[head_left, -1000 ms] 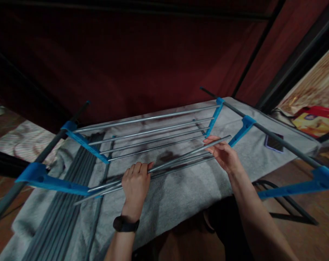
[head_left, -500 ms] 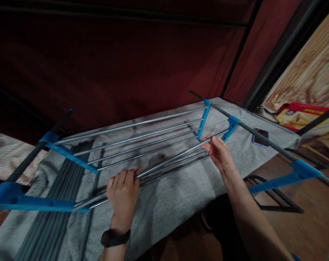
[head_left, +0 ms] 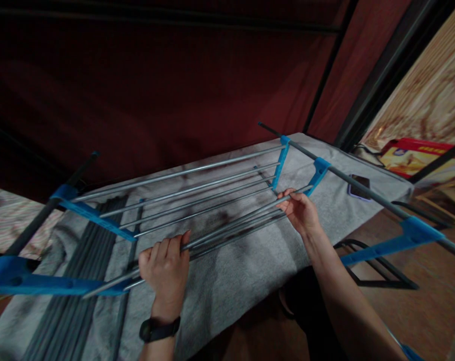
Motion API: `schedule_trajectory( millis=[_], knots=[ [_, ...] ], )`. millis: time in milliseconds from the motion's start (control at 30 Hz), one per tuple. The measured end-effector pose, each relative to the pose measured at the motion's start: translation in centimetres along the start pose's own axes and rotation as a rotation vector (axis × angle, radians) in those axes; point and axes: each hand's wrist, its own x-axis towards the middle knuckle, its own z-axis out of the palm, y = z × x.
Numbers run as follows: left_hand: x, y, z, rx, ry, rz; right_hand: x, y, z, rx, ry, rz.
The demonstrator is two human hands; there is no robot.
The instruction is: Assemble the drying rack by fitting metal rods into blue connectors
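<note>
Both of my hands hold a thin silver metal rod (head_left: 235,220). My left hand (head_left: 165,263) is wrapped round it near its left part, and my right hand (head_left: 298,208) pinches it near its right end. The rod's left end lies over a blue plastic bracket (head_left: 47,281); its right end is near another blue bracket (head_left: 319,173). These brackets sit on dark grey tubes (head_left: 363,188) of a rack frame. Several silver crossbars (head_left: 190,193) span the far pair of brackets. Beneath the held rod run more thin rods, partly hidden by my hands.
Grey tubes (head_left: 69,281) lie side by side on the grey cloth (head_left: 227,296) at left. A phone (head_left: 360,186) rests on the cloth at right. Beyond it are a red and yellow box (head_left: 415,158) and a black metal frame (head_left: 385,281) on the floor. A dark red panel (head_left: 175,90) stands behind.
My left hand and the held rod have shifted slightly left, so the rod's left end reaches farther across the near left bracket. My right hand keeps its pinch, slightly lower.
</note>
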Motion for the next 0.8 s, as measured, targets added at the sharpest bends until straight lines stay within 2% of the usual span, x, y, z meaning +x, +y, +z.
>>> schedule_trajectory(
  millis=[267, 600, 800],
  knots=[
    [0.49, 0.41, -0.32, -0.035, 0.032, -0.071, 0.18, 0.71, -0.19, 0.001, 0.021, 0.031],
    [0.32, 0.46, -0.26, 0.005, 0.013, -0.082, 0.18, 0.93, -0.49, -0.016, 0.002, 0.028],
    [0.39, 0.54, -0.29, 0.003, 0.036, -0.097, 0.09, 1.04, -0.40, 0.050, 0.029, 0.051]
  ],
)
